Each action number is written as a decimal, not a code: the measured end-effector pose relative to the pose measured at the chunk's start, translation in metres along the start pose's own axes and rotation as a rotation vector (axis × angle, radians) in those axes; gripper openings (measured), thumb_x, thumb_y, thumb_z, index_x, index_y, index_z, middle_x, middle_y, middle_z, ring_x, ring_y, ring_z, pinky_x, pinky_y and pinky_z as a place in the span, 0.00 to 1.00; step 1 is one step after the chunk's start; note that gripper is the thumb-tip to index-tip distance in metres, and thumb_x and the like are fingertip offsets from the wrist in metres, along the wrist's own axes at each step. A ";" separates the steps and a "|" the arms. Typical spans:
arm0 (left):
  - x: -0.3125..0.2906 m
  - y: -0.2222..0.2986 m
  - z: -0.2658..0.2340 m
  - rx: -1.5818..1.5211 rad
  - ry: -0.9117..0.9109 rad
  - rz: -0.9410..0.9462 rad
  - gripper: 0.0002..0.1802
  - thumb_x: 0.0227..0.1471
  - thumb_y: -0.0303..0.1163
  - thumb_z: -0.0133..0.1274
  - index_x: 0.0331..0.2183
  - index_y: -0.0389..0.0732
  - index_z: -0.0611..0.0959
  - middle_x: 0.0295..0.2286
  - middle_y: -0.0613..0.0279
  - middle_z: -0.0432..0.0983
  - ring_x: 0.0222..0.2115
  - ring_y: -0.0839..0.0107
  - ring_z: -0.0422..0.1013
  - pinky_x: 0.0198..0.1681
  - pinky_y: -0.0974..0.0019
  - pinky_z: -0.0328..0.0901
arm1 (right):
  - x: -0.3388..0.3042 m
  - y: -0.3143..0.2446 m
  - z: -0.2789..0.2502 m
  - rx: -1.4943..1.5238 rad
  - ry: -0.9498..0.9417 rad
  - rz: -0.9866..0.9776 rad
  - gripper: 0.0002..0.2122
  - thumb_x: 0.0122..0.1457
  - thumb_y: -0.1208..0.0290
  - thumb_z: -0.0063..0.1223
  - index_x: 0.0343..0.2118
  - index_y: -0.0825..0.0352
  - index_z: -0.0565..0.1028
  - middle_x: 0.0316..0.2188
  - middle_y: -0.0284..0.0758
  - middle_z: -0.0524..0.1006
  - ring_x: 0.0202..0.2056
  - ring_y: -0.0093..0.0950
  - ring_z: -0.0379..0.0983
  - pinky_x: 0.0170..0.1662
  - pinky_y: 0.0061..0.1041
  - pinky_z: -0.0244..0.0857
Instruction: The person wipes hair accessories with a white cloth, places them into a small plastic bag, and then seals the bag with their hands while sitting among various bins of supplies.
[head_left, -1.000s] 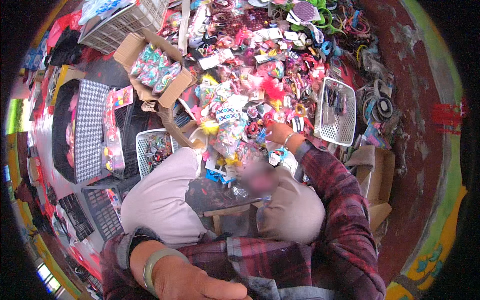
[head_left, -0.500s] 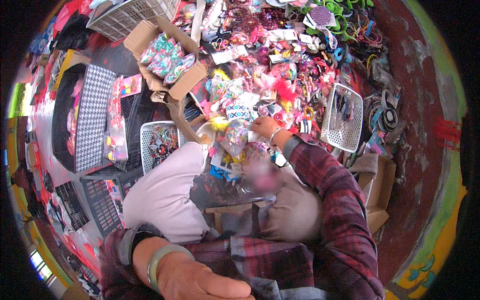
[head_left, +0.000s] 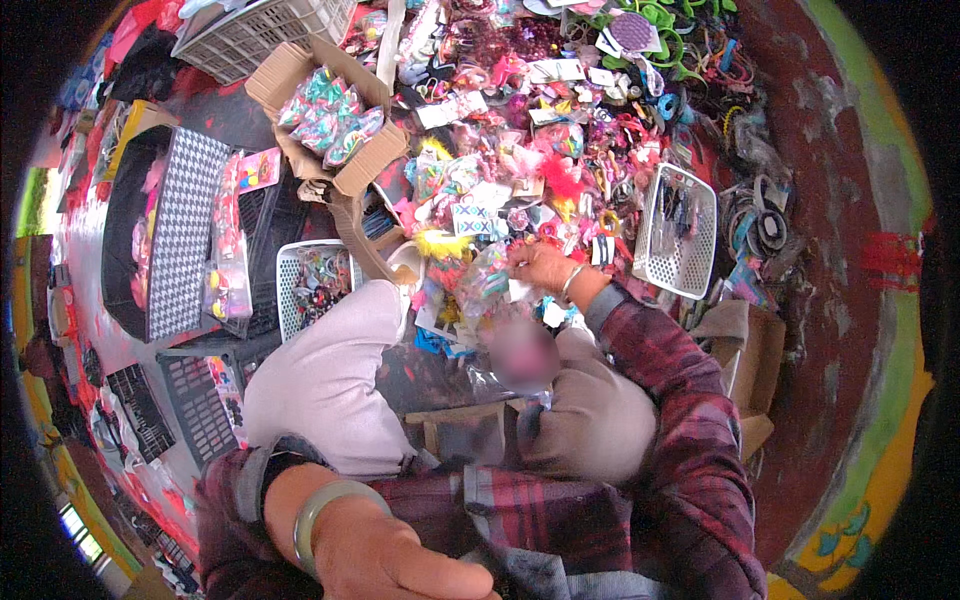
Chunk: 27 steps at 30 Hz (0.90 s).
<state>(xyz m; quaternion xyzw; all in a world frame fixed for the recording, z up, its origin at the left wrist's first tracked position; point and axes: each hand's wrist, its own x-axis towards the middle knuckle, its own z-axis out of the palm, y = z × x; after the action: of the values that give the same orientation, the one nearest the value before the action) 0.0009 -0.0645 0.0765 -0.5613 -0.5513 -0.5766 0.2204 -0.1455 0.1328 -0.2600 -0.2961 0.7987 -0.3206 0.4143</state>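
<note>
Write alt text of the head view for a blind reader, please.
A person's right hand is at a clear plastic bag on a heap of small colourful accessories. The left hand is near the body; white perforated plastic baskets and a brown cardboard box stand nearby.

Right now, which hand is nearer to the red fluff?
Right. The right hand is a short way below the red fluff, not touching it; the left hand is much lower, at the picture's bottom edge.

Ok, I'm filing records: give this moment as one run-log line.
right hand: at clear plastic bag, grip unclear | left hand: by plaid shirt | hair accessories: ahead
</note>
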 end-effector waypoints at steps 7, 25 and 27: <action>0.022 0.038 0.022 -0.055 0.069 0.077 0.09 0.45 0.27 0.43 0.18 0.40 0.75 0.20 0.61 0.74 0.21 0.70 0.71 0.26 0.66 0.61 | -0.078 -0.021 -0.046 0.788 0.192 0.101 0.07 0.53 0.73 0.53 0.35 0.65 0.76 0.26 0.21 0.73 0.25 0.12 0.64 0.28 0.15 0.60; 0.073 0.156 0.072 -0.138 -0.027 0.402 0.10 0.46 0.26 0.41 0.17 0.41 0.74 0.19 0.61 0.72 0.21 0.67 0.70 0.26 0.66 0.62 | -0.198 -0.196 -0.065 1.150 0.323 -0.439 0.05 0.55 0.73 0.47 0.33 0.66 0.72 0.26 0.27 0.73 0.27 0.19 0.70 0.31 0.18 0.66; 0.073 0.151 0.070 -0.163 -0.062 0.437 0.11 0.48 0.28 0.42 0.18 0.41 0.74 0.22 0.60 0.73 0.22 0.67 0.70 0.26 0.65 0.62 | -0.199 -0.203 -0.065 1.090 0.363 -0.488 0.05 0.55 0.74 0.46 0.34 0.67 0.71 0.26 0.27 0.72 0.28 0.18 0.69 0.31 0.18 0.65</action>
<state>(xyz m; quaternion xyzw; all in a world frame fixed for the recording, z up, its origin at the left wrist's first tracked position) 0.1414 -0.0207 0.1838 -0.7006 -0.3748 -0.5404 0.2768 -0.0632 0.1721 0.0172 -0.1569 0.4872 -0.8128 0.2781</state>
